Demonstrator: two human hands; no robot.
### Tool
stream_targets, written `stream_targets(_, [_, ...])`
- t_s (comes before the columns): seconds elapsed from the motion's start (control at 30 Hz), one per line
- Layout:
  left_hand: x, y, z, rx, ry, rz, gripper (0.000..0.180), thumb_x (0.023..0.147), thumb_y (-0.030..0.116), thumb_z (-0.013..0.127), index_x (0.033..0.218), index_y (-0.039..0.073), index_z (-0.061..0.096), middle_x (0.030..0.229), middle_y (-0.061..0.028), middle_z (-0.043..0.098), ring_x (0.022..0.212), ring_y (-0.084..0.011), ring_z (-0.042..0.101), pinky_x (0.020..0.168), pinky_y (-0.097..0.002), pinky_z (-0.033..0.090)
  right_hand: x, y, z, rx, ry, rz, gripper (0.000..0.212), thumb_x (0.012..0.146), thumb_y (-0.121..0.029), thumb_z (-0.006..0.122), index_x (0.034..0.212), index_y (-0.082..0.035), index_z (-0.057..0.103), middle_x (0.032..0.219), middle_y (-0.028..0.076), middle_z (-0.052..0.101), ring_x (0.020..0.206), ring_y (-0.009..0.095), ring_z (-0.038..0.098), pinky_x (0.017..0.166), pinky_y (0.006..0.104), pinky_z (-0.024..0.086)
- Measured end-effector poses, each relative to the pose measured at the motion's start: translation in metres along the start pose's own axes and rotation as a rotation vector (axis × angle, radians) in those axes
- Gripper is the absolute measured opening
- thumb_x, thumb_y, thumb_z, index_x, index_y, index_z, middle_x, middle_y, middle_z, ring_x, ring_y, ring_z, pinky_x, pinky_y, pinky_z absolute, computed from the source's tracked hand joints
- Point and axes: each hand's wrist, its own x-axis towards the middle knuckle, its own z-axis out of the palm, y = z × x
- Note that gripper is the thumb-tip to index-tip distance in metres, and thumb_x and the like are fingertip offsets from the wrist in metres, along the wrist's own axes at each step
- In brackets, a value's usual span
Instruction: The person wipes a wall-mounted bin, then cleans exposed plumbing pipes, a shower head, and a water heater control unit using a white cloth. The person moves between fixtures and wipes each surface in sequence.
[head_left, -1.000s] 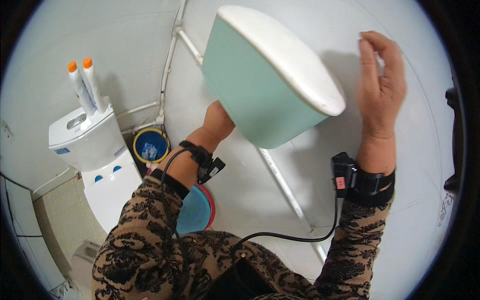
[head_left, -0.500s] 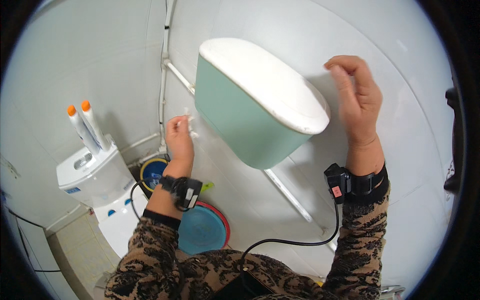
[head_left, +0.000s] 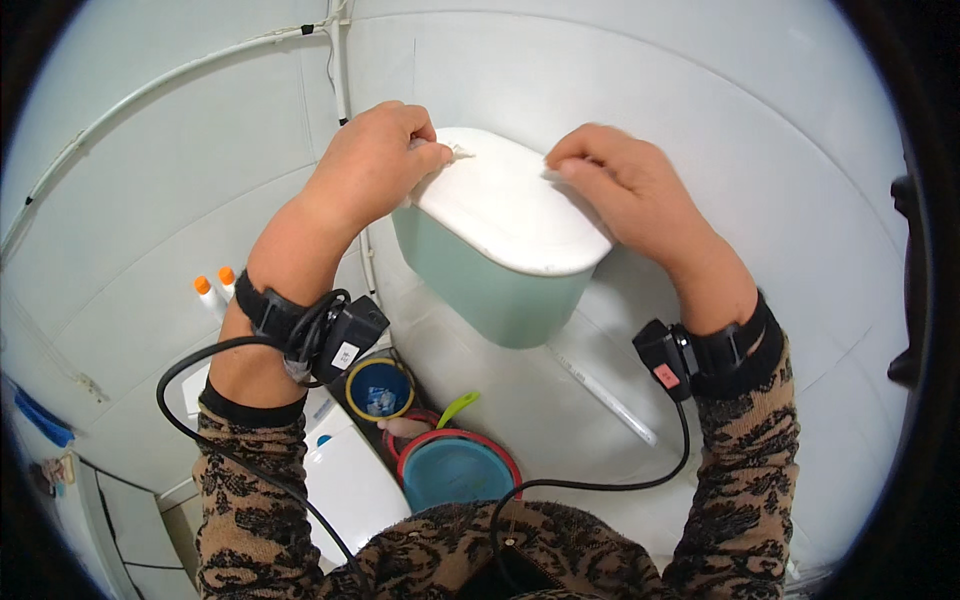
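Observation:
A pale green, rounded box (head_left: 485, 290) with a white lid (head_left: 505, 205) is against the wall in front of me. My left hand (head_left: 372, 158) is over the lid's left end, thumb and fingers pinched on a crumpled white scrap of tissue (head_left: 460, 152). Above the lid's right part, my right hand (head_left: 630, 190) is closed in a pinch. Something small and whitish shows at those fingertips, too slight to name. Whether either hand presses on the lid is hard to tell.
White pipes (head_left: 605, 400) run along the wall. Below stand a blue basin (head_left: 460, 475) in a red one, a yellow-rimmed bucket (head_left: 352, 385), a lime-green handle (head_left: 458, 408) and a white toilet (head_left: 355, 480). Two orange-capped bottles (head_left: 208, 295) are at left. Black cables hang from both wrists.
My left hand has risen from beside the box to the lid with the white scrap. My right hand has moved left, over the lid. The view has shifted.

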Motion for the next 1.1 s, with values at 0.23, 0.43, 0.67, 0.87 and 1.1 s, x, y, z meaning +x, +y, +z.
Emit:
stream_targets(0.23, [-0.017, 0.038, 0.003, -0.065, -0.007, -0.013, 0.025, 0.085, 0.022, 0.071, 0.091, -0.002, 0.069, 0.087, -0.0106, 0.062, 0.076, -0.0206, 0.058, 0.068, -0.0321, 0.049, 0.019, -0.001, 0.001, -0.13, -0.208, 0.094, 0.019, 0.089, -0.006, 0.053, 0.1, -0.004, 0.069, 0.093, 0.013, 0.07, 0.084, 0.026, 0.063, 0.078, 0.0351, 0.05])
stream_targets(0.43, [-0.067, 0.086, 0.013, -0.081, 0.212, 0.201, 0.021, 0.086, 0.021, 0.071, 0.094, 0.002, 0.067, 0.089, -0.0133, 0.057, 0.076, -0.0301, 0.061, 0.066, -0.0393, 0.05, 0.032, -0.003, 0.008, -0.201, -0.198, 0.072, 0.018, 0.088, -0.008, 0.053, 0.097, -0.005, 0.07, 0.095, 0.015, 0.07, 0.087, 0.033, 0.064, 0.078, 0.0397, 0.051])
stream_targets(0.67, [-0.09, 0.086, 0.043, 0.029, 0.53, 0.531, 0.029, 0.079, 0.008, 0.078, 0.104, 0.008, 0.063, 0.091, -0.0104, 0.057, 0.07, -0.0281, 0.059, 0.058, -0.0379, 0.049, 0.031, -0.001, 0.013, -0.24, -0.161, 0.065, 0.019, 0.09, -0.01, 0.052, 0.096, -0.005, 0.069, 0.099, 0.014, 0.07, 0.091, 0.035, 0.065, 0.082, 0.0409, 0.052])
stream_targets(0.87, [-0.096, 0.062, 0.062, -0.086, 0.692, 0.474, 0.029, 0.08, 0.006, 0.079, 0.107, 0.006, 0.066, 0.094, -0.0083, 0.058, 0.064, -0.0182, 0.056, 0.055, -0.0305, 0.047, 0.028, 0.004, 0.013, -0.259, -0.135, 0.011, 0.021, 0.09, -0.01, 0.051, 0.097, -0.006, 0.07, 0.1, 0.014, 0.071, 0.092, 0.035, 0.065, 0.084, 0.0412, 0.052])
stream_targets(1.1, [-0.088, 0.024, 0.077, -0.376, 0.745, 0.185, 0.015, 0.088, 0.006, 0.073, 0.102, 0.004, 0.067, 0.094, -0.0028, 0.058, 0.074, -0.0099, 0.052, 0.066, -0.0233, 0.044, 0.021, 0.007, 0.013, -0.331, -0.171, 0.101, 0.022, 0.089, -0.009, 0.05, 0.095, -0.006, 0.07, 0.097, 0.015, 0.071, 0.091, 0.034, 0.065, 0.083, 0.0415, 0.052])
